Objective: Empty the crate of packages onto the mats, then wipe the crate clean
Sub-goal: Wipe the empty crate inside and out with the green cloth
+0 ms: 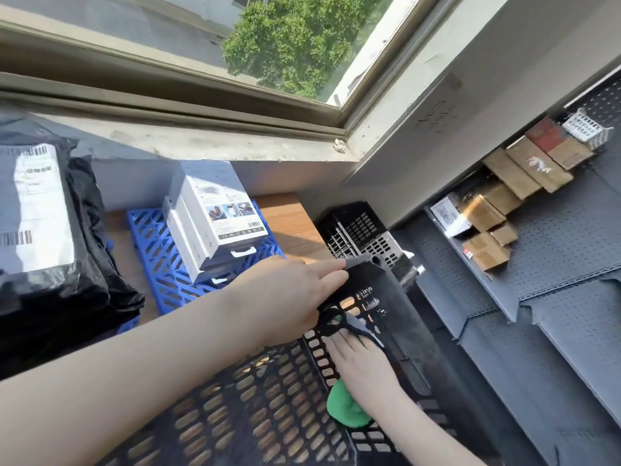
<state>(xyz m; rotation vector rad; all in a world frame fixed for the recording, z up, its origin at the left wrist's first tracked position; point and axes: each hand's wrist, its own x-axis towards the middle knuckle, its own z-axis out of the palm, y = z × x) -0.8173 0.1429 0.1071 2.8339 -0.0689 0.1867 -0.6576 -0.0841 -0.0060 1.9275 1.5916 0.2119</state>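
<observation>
A black perforated crate [268, 408] lies in front of me on the wooden table, with no packages in it. My left hand [289, 294] grips the crate's right wall near its top edge. My right hand [363, 361] is inside the crate and presses a green cloth [346, 408] flat against that same wall. On the blue mat [158, 250] stand white boxes [215, 223], stacked. Black mailer bags [50, 230] with white labels are piled at the left, on another blue mat whose edge shows below them.
A second black crate [359, 233] stands behind, by the table's far right corner. Grey perforated shelving [537, 297] with cardboard boxes [517, 179] runs along the right. A window sill [201, 142] and wall close off the back.
</observation>
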